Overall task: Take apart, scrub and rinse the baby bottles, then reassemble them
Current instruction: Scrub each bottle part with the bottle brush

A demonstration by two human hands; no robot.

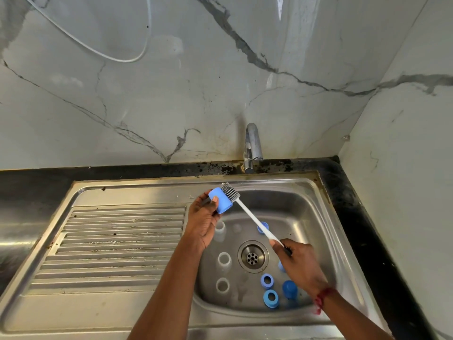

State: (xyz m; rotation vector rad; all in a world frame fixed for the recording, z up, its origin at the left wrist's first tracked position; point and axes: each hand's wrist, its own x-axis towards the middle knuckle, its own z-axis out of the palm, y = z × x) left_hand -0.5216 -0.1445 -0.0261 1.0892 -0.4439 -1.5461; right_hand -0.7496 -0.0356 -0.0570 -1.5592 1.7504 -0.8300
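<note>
Brush (231, 189) on blue cap (220, 200), L hand (203, 217) holding

A steel sink (147, 185) sits in the black bench (353, 217). Three clear bottles (223, 260) stand left of its drain (252, 256), with blue rings (267, 280) on the right (near side).

Chrome tap (252, 146), ribbed steel drainboard (117, 241), veined marble wall (171, 82), black countertop (355, 204)

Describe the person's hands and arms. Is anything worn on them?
The left hand and right hand are bare, with no gloves, and no sleeves, rings or watch in view. A red thread is tied round the right wrist.
</note>
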